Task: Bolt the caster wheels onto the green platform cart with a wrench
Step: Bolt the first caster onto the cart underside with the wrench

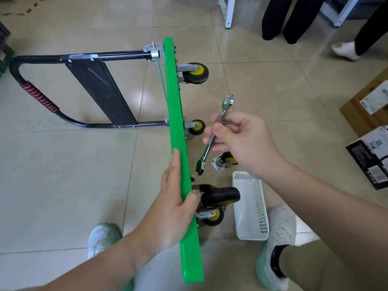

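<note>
**Green cart (178, 143) steadied on edge, wrench (206, 153) held at its wheel side**

The cart is stood on its long edge, so that the underside with the wheels faces sideways and can be reached. It is kept from falling by the left hand (174, 198), which clamps the upper edge: fingers laid flat on one face, thumb hooked over the other, close to a mounted caster (220, 196). On the wheel side of the cart the wrench is held in the air by the right hand (241, 141), pinched at mid-shaft between thumb and curled fingers, open end down. A loose caster (222, 162) lies on the floor beside the cart, probably the next to be bolted. A white basket (249, 206) is placed on the same side; what it contains cannot be made out.
</note>
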The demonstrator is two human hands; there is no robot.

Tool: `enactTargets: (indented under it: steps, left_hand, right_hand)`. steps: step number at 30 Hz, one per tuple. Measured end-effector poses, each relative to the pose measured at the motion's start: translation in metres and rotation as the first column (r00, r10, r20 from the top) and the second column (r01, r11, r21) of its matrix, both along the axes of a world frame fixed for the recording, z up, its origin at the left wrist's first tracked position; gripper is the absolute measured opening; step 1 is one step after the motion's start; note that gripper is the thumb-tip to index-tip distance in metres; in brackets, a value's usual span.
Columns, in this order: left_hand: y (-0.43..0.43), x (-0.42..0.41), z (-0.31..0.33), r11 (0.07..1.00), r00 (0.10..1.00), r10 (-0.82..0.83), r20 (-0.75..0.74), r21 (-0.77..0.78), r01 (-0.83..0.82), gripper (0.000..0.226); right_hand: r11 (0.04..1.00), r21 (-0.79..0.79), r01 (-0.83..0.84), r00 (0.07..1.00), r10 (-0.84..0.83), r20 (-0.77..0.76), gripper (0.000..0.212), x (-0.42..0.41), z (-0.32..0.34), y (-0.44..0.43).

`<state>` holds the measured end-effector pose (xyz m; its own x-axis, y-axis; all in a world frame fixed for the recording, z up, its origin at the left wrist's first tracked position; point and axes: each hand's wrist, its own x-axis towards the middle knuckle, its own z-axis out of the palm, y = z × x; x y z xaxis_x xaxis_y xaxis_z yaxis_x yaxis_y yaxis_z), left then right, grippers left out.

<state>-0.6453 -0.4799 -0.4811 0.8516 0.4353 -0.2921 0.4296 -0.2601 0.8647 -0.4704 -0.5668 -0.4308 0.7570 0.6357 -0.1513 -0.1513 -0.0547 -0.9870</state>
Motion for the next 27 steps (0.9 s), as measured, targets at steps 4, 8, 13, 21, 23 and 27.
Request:
enactTargets:
  steps: [4,8,13,21,23,27]
  left_hand:
    - [0.0,0.0,0.002,1.0,1.0,-0.021,-0.019,-0.005,0.021,0.09]
    - [0.002,0.001,0.004,0.999,0.998,-0.042,-0.041,-0.009,0.042,0.091]
    - [0.005,0.001,0.004,0.998,0.997,-0.061,-0.053,-0.004,0.061,0.091]
    - [0.005,0.0,0.003,0.998,0.997,-0.06,-0.048,0.0,0.06,0.092]
    - [0.005,0.0,0.003,0.998,0.997,-0.062,-0.043,0.0,0.062,0.092]
    - [0.004,0.0,0.007,0.998,0.997,-0.063,-0.042,-0.019,0.062,0.09]
  right_hand:
    - [0.988,-0.128,-0.087,0.996,0.084,-0.03,0.01,0.015,-0.013,0.024]
    - [0.961,-0.227,-0.156,0.988,0.15,-0.045,0.009,0.023,-0.026,0.041]
    - [0.93,-0.295,-0.221,0.974,0.195,-0.115,0.015,0.031,-0.035,0.055]
    - [0.886,-0.315,-0.341,0.938,0.297,-0.178,0.015,0.034,-0.04,0.066]
    - [0.887,-0.315,-0.336,0.94,0.296,-0.168,0.015,0.034,-0.039,0.067]
    - [0.904,-0.302,-0.303,0.951,0.269,-0.15,0.011,0.033,-0.035,0.063]
